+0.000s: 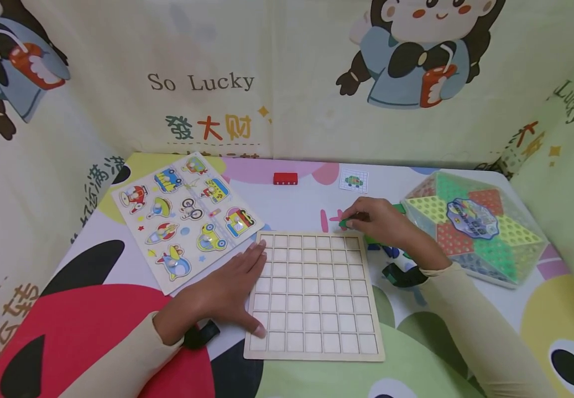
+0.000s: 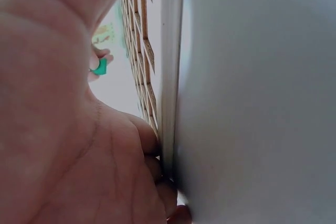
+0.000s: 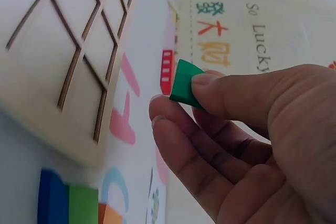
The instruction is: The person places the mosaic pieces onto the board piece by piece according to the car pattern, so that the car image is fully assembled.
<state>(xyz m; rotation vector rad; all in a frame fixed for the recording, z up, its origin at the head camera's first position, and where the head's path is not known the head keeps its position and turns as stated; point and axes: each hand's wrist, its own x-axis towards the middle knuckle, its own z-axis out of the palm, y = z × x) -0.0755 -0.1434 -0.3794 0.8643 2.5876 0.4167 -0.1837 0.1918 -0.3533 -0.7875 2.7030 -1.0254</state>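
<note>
A wooden grid board (image 1: 317, 356) with square cells lies on the table in front of me. My left hand (image 1: 227, 287) rests along its left edge, fingers extended near the top corner and thumb near the lower one. Beyond the board's upper right corner, my right hand (image 1: 379, 221) pinches a small green block (image 3: 185, 83) between thumb and fingertips. That block has flat sides and one curved side in the right wrist view. Partly hidden under the right forearm are more coloured pieces, among them a blue block (image 3: 51, 198) and a lighter green block (image 3: 83, 205).
Left of the grid lies a picture puzzle board (image 1: 187, 221) with vehicle pieces. A red block (image 1: 285, 178) and a small card with a turtle-like picture (image 1: 354, 180) are at the back. A clear plastic box (image 1: 476, 221) of patterned triangles stands at the right. Printed cloth hangs around the table.
</note>
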